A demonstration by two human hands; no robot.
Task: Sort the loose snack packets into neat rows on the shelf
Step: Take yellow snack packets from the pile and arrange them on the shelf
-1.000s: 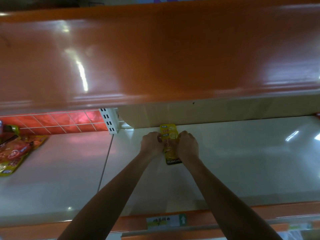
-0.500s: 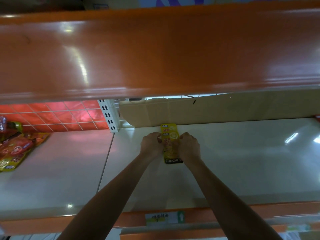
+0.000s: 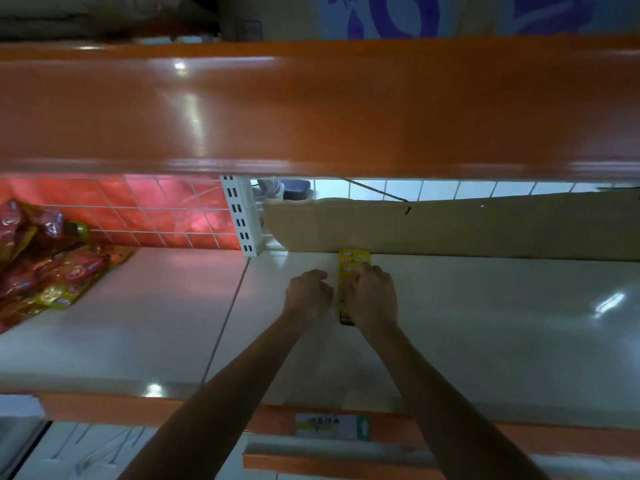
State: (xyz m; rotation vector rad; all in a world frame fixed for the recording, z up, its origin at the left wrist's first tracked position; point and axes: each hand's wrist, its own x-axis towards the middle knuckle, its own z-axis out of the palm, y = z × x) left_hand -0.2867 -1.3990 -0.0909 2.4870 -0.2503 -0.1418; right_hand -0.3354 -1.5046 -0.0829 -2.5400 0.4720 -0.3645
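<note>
At back of white shelf (image 3: 485,323), against cardboard sheet (image 3: 450,226), I'm watching yellow snack packet (image 3: 354,263) lying flat. Right hand (image 3: 372,299) curling over it, gripping; left hand (image 3: 306,296) curling beside its edge, can't tell whether holding. Judging it light, floppy, slick: pinching long edges.

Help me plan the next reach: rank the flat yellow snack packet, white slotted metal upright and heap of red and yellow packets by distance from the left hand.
1. Flat yellow snack packet, right of the left hand.
2. White slotted metal upright, behind, leftward.
3. Heap of red and yellow packets, far left.
</note>
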